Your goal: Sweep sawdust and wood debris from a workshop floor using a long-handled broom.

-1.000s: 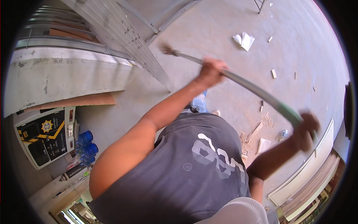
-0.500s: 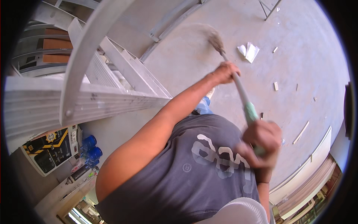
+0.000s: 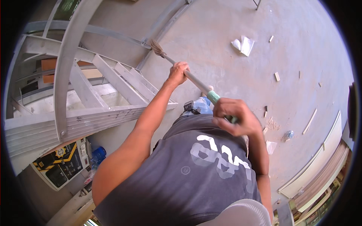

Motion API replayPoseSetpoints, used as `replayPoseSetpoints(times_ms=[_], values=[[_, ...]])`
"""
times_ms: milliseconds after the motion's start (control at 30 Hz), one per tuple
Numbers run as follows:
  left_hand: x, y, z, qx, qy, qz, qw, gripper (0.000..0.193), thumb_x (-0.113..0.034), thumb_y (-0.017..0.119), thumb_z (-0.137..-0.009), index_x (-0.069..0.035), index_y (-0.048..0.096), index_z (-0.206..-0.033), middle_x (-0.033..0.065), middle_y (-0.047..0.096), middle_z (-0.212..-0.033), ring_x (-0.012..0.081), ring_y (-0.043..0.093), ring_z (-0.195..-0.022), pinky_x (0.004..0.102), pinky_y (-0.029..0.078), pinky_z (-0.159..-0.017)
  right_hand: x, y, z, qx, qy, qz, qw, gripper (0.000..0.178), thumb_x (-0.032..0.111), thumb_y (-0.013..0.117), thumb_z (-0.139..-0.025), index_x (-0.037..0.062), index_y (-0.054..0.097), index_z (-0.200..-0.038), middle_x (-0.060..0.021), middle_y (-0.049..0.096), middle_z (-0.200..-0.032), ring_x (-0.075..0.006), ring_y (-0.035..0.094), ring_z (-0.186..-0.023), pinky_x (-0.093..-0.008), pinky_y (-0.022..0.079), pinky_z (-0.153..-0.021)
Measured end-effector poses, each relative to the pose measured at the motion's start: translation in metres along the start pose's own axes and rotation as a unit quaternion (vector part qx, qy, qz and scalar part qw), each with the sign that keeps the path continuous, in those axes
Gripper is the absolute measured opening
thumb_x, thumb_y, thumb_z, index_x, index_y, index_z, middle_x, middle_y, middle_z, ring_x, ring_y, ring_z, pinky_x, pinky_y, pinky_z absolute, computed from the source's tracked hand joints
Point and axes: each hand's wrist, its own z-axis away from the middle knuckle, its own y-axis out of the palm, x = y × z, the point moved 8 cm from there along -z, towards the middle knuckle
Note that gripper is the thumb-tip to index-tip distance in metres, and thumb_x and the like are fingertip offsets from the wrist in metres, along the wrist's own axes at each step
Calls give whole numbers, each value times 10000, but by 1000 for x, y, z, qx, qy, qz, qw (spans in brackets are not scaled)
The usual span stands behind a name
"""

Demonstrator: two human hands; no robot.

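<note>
A broom with a pale grey handle and green grip slants across in front of my body. My left hand is wrapped round the handle low down, a short way above the bristles. Higher up, my right hand closes round the green grip, a little blurred. The brown bristles are at the far left, close beside a metal rail on the grey floor. Part of the grip is hidden by my right fingers.
At left stands a metal ladder-like frame, near my left arm. White paper or plastic scraps, wood offcuts, a thin strip and sawdust lie on the floor. Stacked boards are at right; a printed box sits lower left.
The broom's bristles have swung left across the floor, from near the white scraps to the metal rail. Both my hands have moved left with the handle, still gripping it.
</note>
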Motion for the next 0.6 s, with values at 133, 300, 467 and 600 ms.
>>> replayPoseSetpoints(times_ms=[133, 300, 467, 600], values=[[-32, 137, -4, 243, -18, 62, 968, 223, -57, 735, -608, -121, 641, -801, 118, 643, -860, 355, 600, -911, 449, 496, -791, 1, -9, 28, 0, 47, 79, 996, 259, 18, 708, -732, 38, 494, -588, -82, 493, -593, -234, 555, -539, -354, 415, -503], [-227, 237, -13, 297, 185, 253, 902, 166, -34, 667, -629, -116, 668, -773, 134, 670, -823, 349, 651, -876, 442, 524, -759, 69, -21, 68, -80, 100, 203, 971, 348, 66, 754, -679, 96, 451, -511, -23, 431, -531, -207, 446, -407, -343, 332, -408], [-377, 199, -38, 331, 261, 340, 841, 121, -16, 668, -678, -91, 628, -764, 110, 634, -806, 323, 620, -842, 451, 486, -771, 158, -38, 115, -103, -17, 370, 923, 315, 172, 688, -683, 120, 439, -496, 19, 496, -516, -122, 406, -395, -355, 197, -458], [-390, 110, -56, 283, 254, 404, 832, 138, -1, 665, -653, -75, 607, -754, 106, 614, -777, 326, 605, -845, 452, 460, -787, 223, -108, 261, -331, 396, 504, 692, 312, 44, 624, -733, 151, 463, -488, 59, 482, -453, -69, 395, -363, -250, 301, -469]])
